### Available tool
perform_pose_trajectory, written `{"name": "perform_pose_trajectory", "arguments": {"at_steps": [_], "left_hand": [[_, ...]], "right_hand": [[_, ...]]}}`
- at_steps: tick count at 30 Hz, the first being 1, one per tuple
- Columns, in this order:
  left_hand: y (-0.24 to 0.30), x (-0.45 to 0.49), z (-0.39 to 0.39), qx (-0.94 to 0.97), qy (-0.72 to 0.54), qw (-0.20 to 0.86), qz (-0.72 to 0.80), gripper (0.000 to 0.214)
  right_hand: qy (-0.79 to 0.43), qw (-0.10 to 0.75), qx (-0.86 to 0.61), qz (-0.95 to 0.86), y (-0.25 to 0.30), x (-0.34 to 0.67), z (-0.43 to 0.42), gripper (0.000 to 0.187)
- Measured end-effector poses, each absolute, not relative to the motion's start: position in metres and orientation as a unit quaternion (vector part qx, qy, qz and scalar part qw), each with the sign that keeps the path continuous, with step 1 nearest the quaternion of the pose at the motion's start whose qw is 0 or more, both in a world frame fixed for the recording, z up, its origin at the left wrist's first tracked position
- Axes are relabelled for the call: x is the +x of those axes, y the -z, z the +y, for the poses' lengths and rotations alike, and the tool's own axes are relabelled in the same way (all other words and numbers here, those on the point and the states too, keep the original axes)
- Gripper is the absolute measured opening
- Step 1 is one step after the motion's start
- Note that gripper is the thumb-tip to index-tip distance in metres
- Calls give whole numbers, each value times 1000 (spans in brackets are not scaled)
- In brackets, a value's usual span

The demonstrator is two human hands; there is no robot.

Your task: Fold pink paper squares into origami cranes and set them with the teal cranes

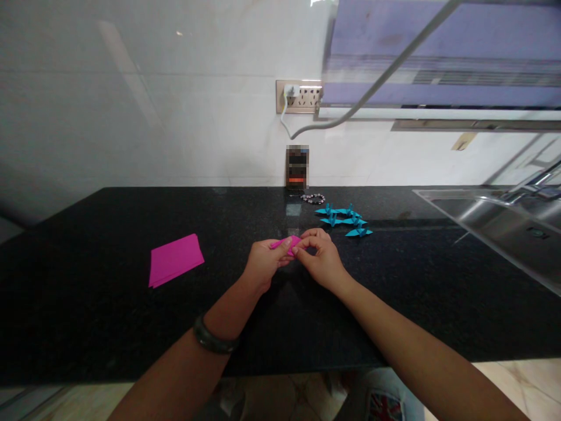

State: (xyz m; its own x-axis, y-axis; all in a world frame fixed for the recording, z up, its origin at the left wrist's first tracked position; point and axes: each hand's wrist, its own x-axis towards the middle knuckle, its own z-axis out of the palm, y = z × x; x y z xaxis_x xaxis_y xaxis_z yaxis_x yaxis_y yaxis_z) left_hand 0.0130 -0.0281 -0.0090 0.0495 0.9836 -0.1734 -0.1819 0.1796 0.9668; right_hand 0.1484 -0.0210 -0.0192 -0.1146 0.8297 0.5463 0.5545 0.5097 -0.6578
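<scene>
Both my hands meet over the middle of the black countertop [87, 327] and pinch one small folded pink paper [291, 241]. My left hand [265, 261] grips its left end with thumb and fingers closed. My right hand [321, 257] pinches its right end, fingers curled. Most of the paper is hidden between my fingers. A dark band sits on my left wrist.
A stack of pink paper sheets [174, 259] lies to the left. Several blue folded paper cranes [346, 219] sit just behind my right hand, with a bead bracelet [312, 199] and a small dark object [297, 167] by the wall. A steel sink [495, 225] is at right.
</scene>
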Motion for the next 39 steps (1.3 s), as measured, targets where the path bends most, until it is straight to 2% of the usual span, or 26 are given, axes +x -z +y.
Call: {"name": "perform_pose_trajectory", "arguments": {"at_steps": [5, 11, 18, 22, 24, 30, 39], "left_hand": [[10, 10, -26, 426, -481, 606, 469, 33], [9, 4, -26, 442, -438, 652, 433, 39], [7, 3, -26, 463, -429, 618, 468, 37], [6, 3, -26, 472, -433, 611, 466, 36], [7, 3, -26, 476, -434, 606, 466, 36], [8, 3, -27, 480, -431, 601, 472, 34], [7, 5, -27, 491, -430, 588, 477, 31]], "right_hand": [[-208, 480, -439, -730, 22, 149, -19, 6], [-205, 486, -415, -741, 20, 155, -18, 8], [-250, 491, -415, -724, 20, 157, -18, 8], [-387, 518, -409, -644, 23, 156, -15, 40], [-445, 510, -395, -622, 23, 155, -13, 46], [-480, 506, -394, -598, 20, 156, -13, 39], [-492, 507, -401, -583, 18, 156, -13, 37]]}}
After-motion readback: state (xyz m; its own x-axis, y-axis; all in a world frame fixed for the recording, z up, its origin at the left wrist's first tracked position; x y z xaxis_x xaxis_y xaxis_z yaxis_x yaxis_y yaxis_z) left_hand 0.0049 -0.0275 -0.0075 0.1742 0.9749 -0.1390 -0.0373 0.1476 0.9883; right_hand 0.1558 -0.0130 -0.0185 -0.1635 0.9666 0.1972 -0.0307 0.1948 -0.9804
